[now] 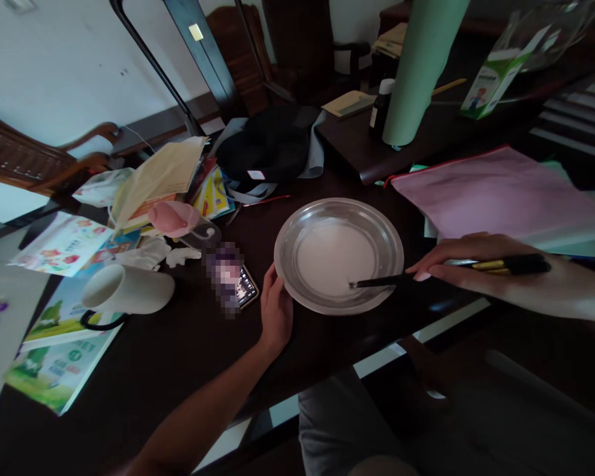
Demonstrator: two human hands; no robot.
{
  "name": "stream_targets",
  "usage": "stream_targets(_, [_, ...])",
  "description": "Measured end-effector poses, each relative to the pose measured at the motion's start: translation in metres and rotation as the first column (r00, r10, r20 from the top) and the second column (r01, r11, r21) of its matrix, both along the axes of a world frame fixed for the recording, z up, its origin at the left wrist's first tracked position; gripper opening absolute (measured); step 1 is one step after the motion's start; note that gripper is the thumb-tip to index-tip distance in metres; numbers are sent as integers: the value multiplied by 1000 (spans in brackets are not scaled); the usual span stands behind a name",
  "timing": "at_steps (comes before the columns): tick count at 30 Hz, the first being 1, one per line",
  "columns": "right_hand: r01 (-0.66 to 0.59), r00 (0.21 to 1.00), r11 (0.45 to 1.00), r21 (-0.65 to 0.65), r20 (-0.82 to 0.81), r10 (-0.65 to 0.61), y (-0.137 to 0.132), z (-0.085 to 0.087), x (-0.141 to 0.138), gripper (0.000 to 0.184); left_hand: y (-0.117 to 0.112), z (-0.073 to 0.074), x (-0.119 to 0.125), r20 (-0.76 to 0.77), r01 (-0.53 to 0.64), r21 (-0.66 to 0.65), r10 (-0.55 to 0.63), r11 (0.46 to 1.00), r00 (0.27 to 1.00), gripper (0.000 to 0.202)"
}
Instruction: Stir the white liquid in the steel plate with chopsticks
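Observation:
A round metal plate (297, 228) with a white liquid or paste in it sits on the dark table near the front edge. My left hand (276, 311) rests against the plate's near-left rim, fingers curled on the edge. My right hand (451, 264) holds dark chopsticks (377, 282) in a pinch; their tips lie in the white stuff at the plate's near-right side. The gold-banded ends (510, 265) stick out to the right past my fingers.
A phone (245, 285) lies just left of my left hand. A white mug (129, 289) lies on its side among books and papers at the left. A pink folder (496, 192) is at the right, a green roll (419, 73) and a bottle behind the plate.

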State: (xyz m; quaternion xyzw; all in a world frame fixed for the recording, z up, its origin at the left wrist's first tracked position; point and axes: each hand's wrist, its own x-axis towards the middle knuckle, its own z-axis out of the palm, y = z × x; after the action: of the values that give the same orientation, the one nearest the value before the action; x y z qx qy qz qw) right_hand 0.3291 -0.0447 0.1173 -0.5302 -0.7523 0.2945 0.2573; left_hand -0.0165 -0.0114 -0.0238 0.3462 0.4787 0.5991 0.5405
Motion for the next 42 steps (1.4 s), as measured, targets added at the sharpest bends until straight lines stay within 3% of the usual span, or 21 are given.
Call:
stream_targets(3, [-74, 994, 997, 5, -85, 74, 5, -10, -22, 28, 0, -1, 0, 3, -9, -3, 9, 1000, 1000, 37])
stream_targets(10, [-21, 997, 982, 186, -69, 34, 31, -50, -46, 22, 0, 1, 0, -11, 2, 3, -2, 1000, 1000, 35])
stream_targets(13, [23, 997, 974, 225, -83, -5, 39, -48, -42, 19, 0, 2, 0, -9, -13, -6, 13, 1000, 1000, 36])
stream_targets(16, [61, 995, 970, 235, -91, -41, 38, -34, -31, 17, 0, 2, 0, -12, -11, -19, 11, 1000, 1000, 39])
stream_targets(20, [83, 996, 970, 229, 8, -87, 26, -12, -8, 18, 0, 3, 1, -1, -18, -14, 18, 1000, 1000, 39])
stream_targets(24, [50, 992, 977, 207, 99, -72, 12, -4, 14, 25, 0, 3, 2, 48, -33, -18, 33, 999, 998, 39])
stream_targets(27, [59, 992, 969, 241, 91, -83, 1, -6, 17, 35, 0, 4, 3, 56, -31, -19, 32, 999, 998, 42])
stream_targets(30, [43, 999, 985, 166, 12, -46, -4, -10, 5, 44, -1, 4, 3, 59, -26, -30, 28, 999, 998, 42])
stream_targets(36, [-79, 993, 991, 111, -80, 89, 12, -32, -32, 23, -1, 3, 2, 39, -14, -10, 14, 1000, 999, 36])
stream_targets(39, [-59, 995, 984, 168, -69, 72, 29, -44, -41, 19, 0, 2, 1, 10, 2, -9, -2, 1000, 1000, 32])
stream_targets(42, [-4, 996, 975, 223, -86, 24, 42, -46, -40, 18, 0, 2, 1, 10, -5, -19, 5, 1000, 1000, 32])
